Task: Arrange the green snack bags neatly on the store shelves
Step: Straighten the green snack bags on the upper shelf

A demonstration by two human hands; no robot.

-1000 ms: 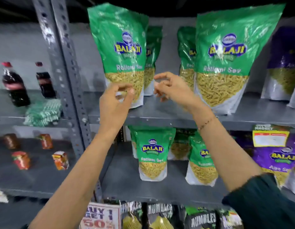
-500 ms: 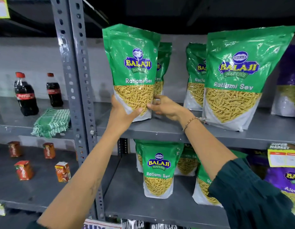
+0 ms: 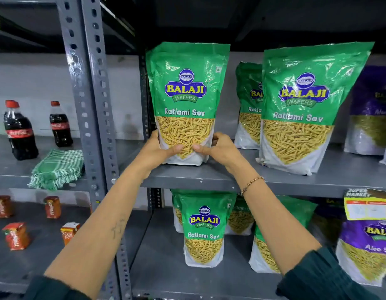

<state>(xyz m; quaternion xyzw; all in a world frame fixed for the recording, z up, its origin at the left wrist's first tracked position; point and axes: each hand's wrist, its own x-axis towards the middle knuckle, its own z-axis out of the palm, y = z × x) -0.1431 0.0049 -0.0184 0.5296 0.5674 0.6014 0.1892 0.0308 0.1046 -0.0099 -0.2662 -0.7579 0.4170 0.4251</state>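
- A tall green snack bag stands upright at the left end of the upper shelf, just beside the grey shelf post, with its label facing forward.
- The left hand cups its lower left corner and the right hand its lower right; both grasp the bag, thumbs pressed on the front near the base.
- To the right on the same shelf, a second large green bag leans slightly, with another green bag standing behind it.
- On the lower shelf, a front green bag stands upright; the others behind it sit unevenly.
- Judged from this, the task is underway: one bag is being squared up, while the leaning bag and the lower row likely need straightening.
- Purple snack bags sit at far right; cola bottles and a green checked cloth sit at left.
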